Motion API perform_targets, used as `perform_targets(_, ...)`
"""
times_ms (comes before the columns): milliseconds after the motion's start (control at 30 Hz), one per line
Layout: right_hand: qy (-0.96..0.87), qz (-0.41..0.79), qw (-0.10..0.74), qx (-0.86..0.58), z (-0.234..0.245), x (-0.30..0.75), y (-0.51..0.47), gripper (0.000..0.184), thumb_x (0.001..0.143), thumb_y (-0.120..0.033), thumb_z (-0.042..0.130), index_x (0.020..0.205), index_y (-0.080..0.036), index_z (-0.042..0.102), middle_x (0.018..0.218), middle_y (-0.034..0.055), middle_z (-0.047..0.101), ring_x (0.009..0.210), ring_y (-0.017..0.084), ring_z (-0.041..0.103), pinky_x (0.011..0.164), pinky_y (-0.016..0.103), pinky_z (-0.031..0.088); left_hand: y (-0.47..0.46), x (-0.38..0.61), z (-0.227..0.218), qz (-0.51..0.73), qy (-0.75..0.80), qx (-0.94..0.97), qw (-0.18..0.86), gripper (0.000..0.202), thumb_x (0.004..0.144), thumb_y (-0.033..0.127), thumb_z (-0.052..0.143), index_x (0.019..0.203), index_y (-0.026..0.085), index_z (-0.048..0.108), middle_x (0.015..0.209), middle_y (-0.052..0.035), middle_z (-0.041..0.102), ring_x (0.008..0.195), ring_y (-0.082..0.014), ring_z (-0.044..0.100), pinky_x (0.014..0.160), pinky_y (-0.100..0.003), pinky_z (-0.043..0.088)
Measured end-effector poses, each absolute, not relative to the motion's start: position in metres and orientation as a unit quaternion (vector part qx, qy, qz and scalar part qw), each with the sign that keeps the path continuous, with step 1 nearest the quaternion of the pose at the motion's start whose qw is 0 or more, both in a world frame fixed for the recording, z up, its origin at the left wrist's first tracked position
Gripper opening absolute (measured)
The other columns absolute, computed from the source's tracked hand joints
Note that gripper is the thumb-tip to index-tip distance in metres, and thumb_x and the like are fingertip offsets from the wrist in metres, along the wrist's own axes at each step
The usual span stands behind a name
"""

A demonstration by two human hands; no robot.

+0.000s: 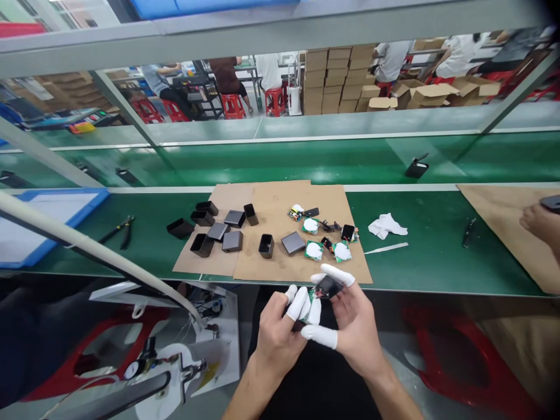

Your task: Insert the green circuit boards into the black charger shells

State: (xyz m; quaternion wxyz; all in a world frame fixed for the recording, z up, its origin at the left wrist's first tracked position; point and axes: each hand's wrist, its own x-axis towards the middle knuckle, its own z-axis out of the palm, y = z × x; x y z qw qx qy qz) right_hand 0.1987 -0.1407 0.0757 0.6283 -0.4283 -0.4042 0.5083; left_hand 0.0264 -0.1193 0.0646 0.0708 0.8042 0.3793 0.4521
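Observation:
My left hand (282, 329), with white finger cots on its fingertips, is closed around a small green circuit board (312, 296) in front of the bench edge. Finger cots also cover the thumb and a finger of my right hand (356, 326). That hand grips a small black block (329, 287) beside the board; reddish wires show between the two. My fingers partly hide both parts. Just beyond, on brown cardboard (280, 204), lie several boards with white round patches, such as one circuit board (314, 251), and a grey case (293, 243).
Several dark open cases (202, 245) lie on the cardboard's left. Pliers (126, 232) rest farther left; a white cloth (387, 226) and thin strip (387, 248) lie right. Another person's hand (540, 224) is at far right. Behind runs a green conveyor (280, 160).

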Motion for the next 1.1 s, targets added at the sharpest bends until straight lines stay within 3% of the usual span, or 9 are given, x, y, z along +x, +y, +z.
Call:
perform_targets(100,-0.407,0.518,0.617,-0.431,0.076,0.201,-0.142,0.102,0.055,-0.018,0.110,0.146,-0.032,0.066,0.134,0.0077,0.079,0.123,0.026,0.078,0.111,0.036,0.063,-0.116,0.025,0.066,0.438,0.372,0.817,0.047,0.016,0.099,0.012,0.058,0.109,0.019,0.068,0.084,-0.0035,0.057,0.070,-0.0171,0.055,0.060,-0.027,0.050)
perform_targets(367,-0.400,0.464,0.653,-0.446,0.078,0.211,-0.135,0.094,0.053,-0.024,0.111,0.137,-0.028,0.071,0.125,0.0078,0.080,0.116,0.026,0.078,0.112,0.039,0.062,-0.104,0.025,0.049,0.440,0.360,0.820,0.062,0.033,0.101,0.017,0.064,0.132,0.023,0.069,0.094,-0.0049,0.067,0.078,-0.0189,0.069,0.070,-0.027,0.061)
perform_targets(567,-0.339,0.481,0.702,-0.401,0.071,0.207,-0.138,0.094,0.057,-0.027,0.110,0.139,-0.028,0.064,0.129,0.0103,0.079,0.111,0.027,0.080,0.100,0.037,0.067,-0.101,0.038,0.035,0.487,0.369,0.789,0.058,0.047,0.100,0.018,0.072,0.146,0.026,0.064,0.105,-0.0083,0.072,0.091,-0.0239,0.075,0.081,-0.034,0.064)
perform_targets(700,-0.343,0.424,0.745,-0.383,0.084,0.218,-0.140,0.099,0.059,-0.023,0.109,0.145,-0.030,0.061,0.134,0.0122,0.078,0.113,0.028,0.080,0.105,0.042,0.065,-0.100,0.043,0.039,0.485,0.431,0.748,0.136,0.050,0.099,0.030,0.074,0.147,0.023,0.061,0.114,-0.0102,0.072,0.098,-0.0265,0.077,0.083,-0.038,0.066)
perform_targets(833,-0.362,0.440,0.743,-0.351,0.112,0.234,-0.143,0.104,0.058,-0.022,0.109,0.150,-0.033,0.062,0.134,0.0118,0.079,0.107,0.027,0.082,0.098,0.040,0.069,-0.101,0.052,0.053,0.484,0.451,0.698,0.274,0.039,0.102,0.032,0.071,0.139,0.025,0.064,0.127,-0.0118,0.072,0.114,-0.0278,0.076,0.099,-0.043,0.064)
perform_targets(1000,-0.429,0.465,0.706,-0.319,0.142,0.243,-0.150,0.067,0.065,-0.025,0.106,0.127,-0.029,0.080,0.119,0.0105,0.084,0.101,0.027,0.084,0.088,0.037,0.071,-0.109,0.067,0.078,0.547,0.400,0.648,0.348,0.045,0.100,0.024,0.076,0.141,0.027,0.060,0.131,-0.0103,0.072,0.119,-0.0242,0.074,0.104,-0.040,0.061)
perform_targets(1100,-0.458,0.469,0.680,-0.328,0.154,0.243,-0.155,0.059,0.067,-0.026,0.105,0.122,-0.026,0.083,0.113,0.0108,0.083,0.097,0.030,0.083,0.081,0.040,0.072,-0.112,0.071,0.091,0.577,0.358,0.645,0.352,0.050,0.098,0.020,0.077,0.143,0.026,0.057,0.131,-0.0108,0.070,0.120,-0.0239,0.073,0.104,-0.040,0.062)
